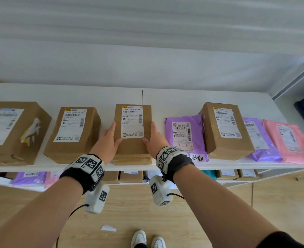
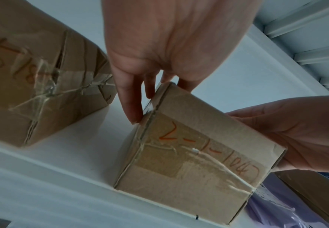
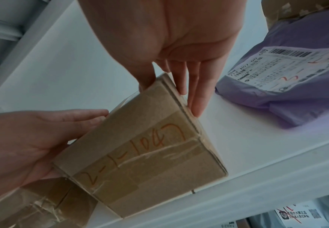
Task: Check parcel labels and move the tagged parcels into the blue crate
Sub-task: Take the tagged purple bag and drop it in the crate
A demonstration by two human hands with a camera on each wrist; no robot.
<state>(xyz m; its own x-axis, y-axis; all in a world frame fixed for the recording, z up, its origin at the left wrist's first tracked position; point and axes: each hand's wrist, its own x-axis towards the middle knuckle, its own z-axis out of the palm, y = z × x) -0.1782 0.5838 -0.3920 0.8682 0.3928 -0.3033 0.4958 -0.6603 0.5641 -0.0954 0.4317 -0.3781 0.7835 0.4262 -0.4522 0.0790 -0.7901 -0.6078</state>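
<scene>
Head view | left hand (image 1: pixel 110 138) and right hand (image 1: pixel 152 138) clasp middle cardboard box (image 1: pixel 132 133), thumbs on top | label check ongoing; blue crate unseen; parcels remain shelved

Bright, even daylight; wrist views dimmer, softly blurred (edges bowed)

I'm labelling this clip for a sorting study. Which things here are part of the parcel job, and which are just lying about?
Part of the job:
- small cardboard box, held between left hand and right hand
- purple mailer with handwritten tag
- other boxes and mailers on the shelf

Lying about:
- paper scrap on the floor
</scene>
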